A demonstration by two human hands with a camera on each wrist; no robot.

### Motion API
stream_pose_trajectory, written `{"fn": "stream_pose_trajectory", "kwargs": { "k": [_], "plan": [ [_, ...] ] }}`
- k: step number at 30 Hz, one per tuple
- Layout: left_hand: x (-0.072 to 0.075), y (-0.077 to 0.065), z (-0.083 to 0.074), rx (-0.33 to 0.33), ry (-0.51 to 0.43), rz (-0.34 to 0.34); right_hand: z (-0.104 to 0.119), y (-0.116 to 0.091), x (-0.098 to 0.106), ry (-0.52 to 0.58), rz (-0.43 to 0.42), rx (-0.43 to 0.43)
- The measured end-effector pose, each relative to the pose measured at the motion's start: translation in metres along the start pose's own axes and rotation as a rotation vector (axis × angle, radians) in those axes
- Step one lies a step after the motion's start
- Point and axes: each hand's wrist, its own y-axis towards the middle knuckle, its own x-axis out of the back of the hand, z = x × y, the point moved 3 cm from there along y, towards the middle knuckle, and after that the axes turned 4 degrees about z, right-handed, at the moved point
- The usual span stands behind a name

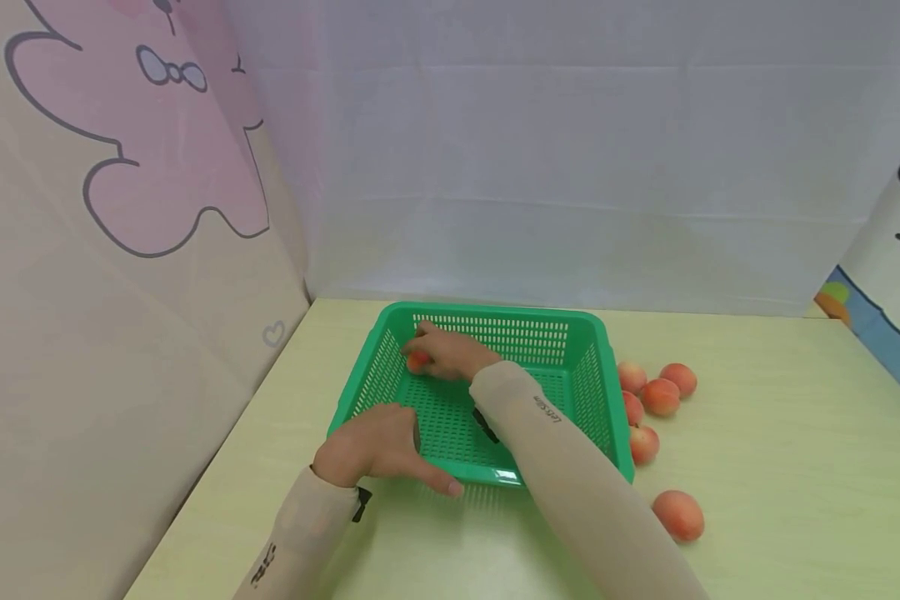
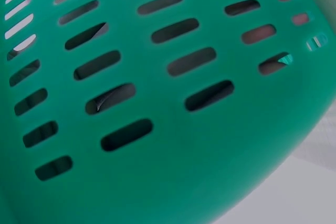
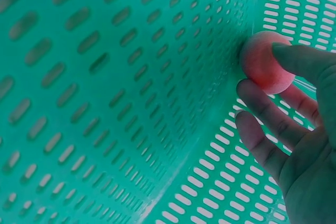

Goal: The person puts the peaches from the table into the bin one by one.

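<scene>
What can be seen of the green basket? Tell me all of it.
The green rectangular plastic basket sits upright on the pale yellow-green table, near its left edge. Its walls and floor are pierced with rows of slots under a smooth rim. The left hand grips the near left corner; the right hand reaches inside, holding a small reddish-orange peach at the far left corner.

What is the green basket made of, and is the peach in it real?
The green basket looks like moulded plastic: smooth, slightly glossy, with even rows of slots. The peach in the right hand has a matt, blushed pink-orange skin; whether it is real fruit or a model cannot be told.
</scene>
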Motion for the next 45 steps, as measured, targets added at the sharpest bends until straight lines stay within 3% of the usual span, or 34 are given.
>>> {"fn": "stream_pose_trajectory", "kwargs": {
  "k": [19,28,32,36,39,45],
  "plan": [
    [0.000,0.001,-0.001,0.007,-0.015,0.004,0.003,-0.001,0.008,-0.050,-0.004,-0.020],
    [0.001,0.000,0.000,0.025,-0.043,0.004,0.016,-0.008,0.035,-0.081,-0.077,-0.041],
    [0.000,-0.002,0.001,0.033,-0.056,0.011,0.033,-0.019,0.059,-0.115,-0.156,-0.006],
    [-0.001,-0.001,0.003,0.034,-0.067,0.020,0.053,-0.040,0.082,-0.190,-0.292,0.057],
    [-0.002,0.000,0.003,0.029,-0.069,0.020,0.068,-0.065,0.098,-0.255,-0.417,0.103],
    [-0.002,0.001,0.002,0.033,-0.057,0.021,0.092,-0.129,0.124,-0.282,-0.685,0.214]
  ]
}}
